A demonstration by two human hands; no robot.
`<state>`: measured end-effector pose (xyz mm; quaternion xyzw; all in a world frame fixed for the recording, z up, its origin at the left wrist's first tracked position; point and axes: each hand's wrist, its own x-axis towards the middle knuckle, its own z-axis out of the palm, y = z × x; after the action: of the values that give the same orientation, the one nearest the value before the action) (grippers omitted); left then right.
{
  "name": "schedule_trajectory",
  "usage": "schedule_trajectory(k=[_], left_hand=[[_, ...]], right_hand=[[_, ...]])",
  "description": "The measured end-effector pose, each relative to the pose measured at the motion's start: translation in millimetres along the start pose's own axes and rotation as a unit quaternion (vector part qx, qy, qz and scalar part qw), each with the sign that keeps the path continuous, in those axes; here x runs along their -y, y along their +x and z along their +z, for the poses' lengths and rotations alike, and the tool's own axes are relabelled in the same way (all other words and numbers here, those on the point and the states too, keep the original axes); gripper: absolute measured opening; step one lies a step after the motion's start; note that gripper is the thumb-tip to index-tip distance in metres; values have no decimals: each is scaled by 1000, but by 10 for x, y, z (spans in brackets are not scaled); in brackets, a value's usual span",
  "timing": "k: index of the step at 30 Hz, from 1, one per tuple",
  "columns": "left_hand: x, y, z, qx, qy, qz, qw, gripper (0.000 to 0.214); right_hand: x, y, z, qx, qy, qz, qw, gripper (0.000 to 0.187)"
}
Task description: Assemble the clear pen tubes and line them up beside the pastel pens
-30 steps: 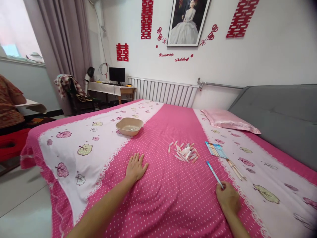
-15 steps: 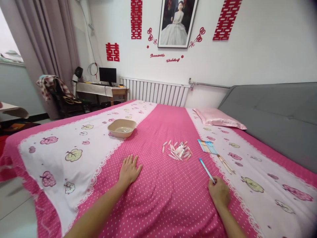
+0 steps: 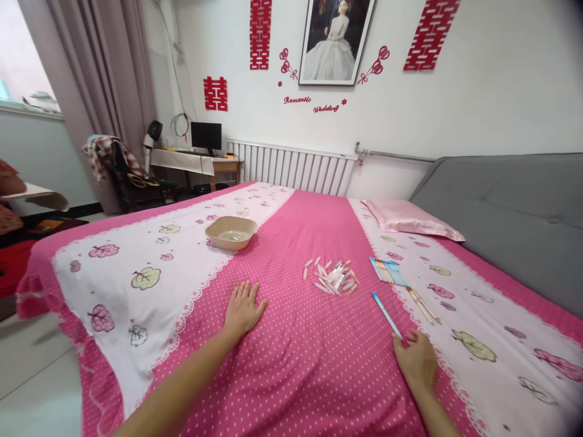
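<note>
on bedspread [image 3: 300,376] | left hand [image 3: 243,308] unmoved | right hand [image 3: 416,359] loosened at blue pen [image 3: 385,314]

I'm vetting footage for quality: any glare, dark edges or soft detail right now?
Head view: the window at upper left is washed out; the upper-right corner darkens; fine detail in the pale pile is soft; the left hand has a clear outline.
</note>
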<state>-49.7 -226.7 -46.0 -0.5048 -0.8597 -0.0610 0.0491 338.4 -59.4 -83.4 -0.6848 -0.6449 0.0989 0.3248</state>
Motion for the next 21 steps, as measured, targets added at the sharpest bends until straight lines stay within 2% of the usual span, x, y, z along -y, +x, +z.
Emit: schedule_trajectory(k=[2, 5, 9, 13, 15, 19, 21], left_hand=[[-6, 7, -8, 8, -1, 2, 1000, 72], [-4, 55, -63, 30, -5, 10, 999, 74], [25, 226, -241, 62, -12, 27, 998, 79], [20, 431, -372, 76, -15, 36, 996, 73], [-3, 476, -353, 61, -12, 42, 997, 70], [-30, 455, -202, -35, 21, 51, 998, 67], [-22, 439, -141, -58, 27, 57, 996, 67]], right_hand=[[-112, 20, -46, 13, 0, 9, 1000, 50], [-214, 61, -148, 70, 5, 15, 997, 42], [-170, 105, -273, 116, -17, 23, 993, 32], [-93, 120, -288, 93, -18, 26, 995, 33], [-75, 128, -270, 80, -16, 35, 996, 34], [-25, 153, -240, 66, -12, 45, 997, 33], [12, 171, -230, 62, -11, 49, 997, 29]])
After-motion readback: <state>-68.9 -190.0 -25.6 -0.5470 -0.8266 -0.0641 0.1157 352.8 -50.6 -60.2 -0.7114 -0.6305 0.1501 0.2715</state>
